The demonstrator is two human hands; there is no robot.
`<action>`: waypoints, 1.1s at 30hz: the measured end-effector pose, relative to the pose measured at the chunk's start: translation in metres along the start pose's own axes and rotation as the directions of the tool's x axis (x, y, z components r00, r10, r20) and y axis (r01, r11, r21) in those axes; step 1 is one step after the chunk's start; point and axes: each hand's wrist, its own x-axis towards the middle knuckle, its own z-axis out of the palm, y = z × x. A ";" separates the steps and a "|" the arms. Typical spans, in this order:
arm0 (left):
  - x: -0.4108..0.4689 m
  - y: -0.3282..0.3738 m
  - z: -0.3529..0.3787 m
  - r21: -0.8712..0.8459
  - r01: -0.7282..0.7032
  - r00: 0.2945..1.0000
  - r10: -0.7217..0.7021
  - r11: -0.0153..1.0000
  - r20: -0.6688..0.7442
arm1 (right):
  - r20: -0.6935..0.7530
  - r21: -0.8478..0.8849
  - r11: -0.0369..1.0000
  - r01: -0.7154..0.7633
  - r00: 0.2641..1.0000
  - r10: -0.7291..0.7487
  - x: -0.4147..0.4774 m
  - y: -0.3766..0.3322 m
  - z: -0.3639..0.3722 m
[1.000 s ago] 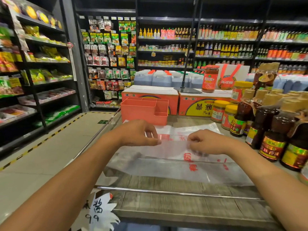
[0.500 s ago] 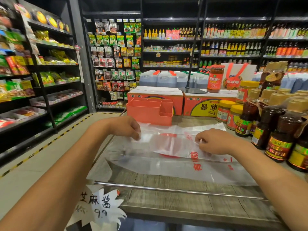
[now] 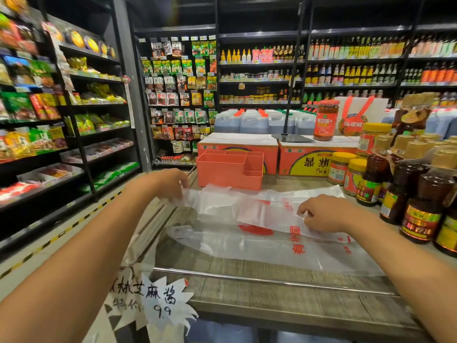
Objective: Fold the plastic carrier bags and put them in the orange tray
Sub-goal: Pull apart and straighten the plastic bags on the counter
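Wooden counter (image 3: 247, 293) beneath a thin, translucent carrier bag (image 3: 247, 246) with red print.

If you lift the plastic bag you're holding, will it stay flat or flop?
Probably flop: the plastic bag is thin, creased film, crumpling where the left hand pinches its end. It likely weighs almost nothing, and looks glossy, so it may slide on the table.

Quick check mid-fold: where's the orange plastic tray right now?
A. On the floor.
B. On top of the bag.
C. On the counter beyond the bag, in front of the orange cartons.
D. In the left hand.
C: the orange plastic compartment tray stands on the wooden counter, beyond the translucent red-printed carrier bag and in front of the orange cartons.
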 end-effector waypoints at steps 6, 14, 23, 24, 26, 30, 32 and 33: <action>-0.010 0.047 0.032 0.381 -0.157 0.893 0.296 0.911 -0.340 | -0.160 -0.187 0.982 0.005 0.987 -0.035 0.003 -0.004 0.008; -0.021 0.109 0.104 0.325 -0.637 0.749 0.661 0.699 0.044 | -0.186 -0.161 0.982 0.103 0.974 -0.132 0.007 -0.002 0.016; -0.033 0.100 0.108 0.356 -0.541 0.841 0.506 0.762 0.194 | -0.178 0.241 0.928 0.285 0.953 -0.246 0.013 -0.033 0.046; -0.032 0.094 0.109 0.349 -0.518 0.855 0.484 0.781 0.186 | -0.163 0.242 0.932 0.270 0.958 -0.235 0.013 -0.032 0.046; -0.027 0.081 0.108 0.314 -0.464 0.886 0.440 0.828 0.148 | -0.122 0.258 0.934 0.245 0.968 -0.220 0.015 -0.027 0.043; -0.015 0.065 0.097 0.177 -0.347 0.935 0.324 0.921 0.143 | -0.046 0.309 0.934 0.182 0.983 -0.176 0.014 -0.015 0.034; -0.014 0.061 0.093 0.143 -0.325 0.945 0.314 0.935 0.091 | -0.041 0.314 0.936 0.158 0.987 -0.153 0.014 -0.007 0.033; -0.015 0.060 0.090 0.142 -0.310 0.951 0.308 0.940 0.033 | -0.046 0.318 0.936 0.151 0.989 -0.144 0.014 -0.004 0.035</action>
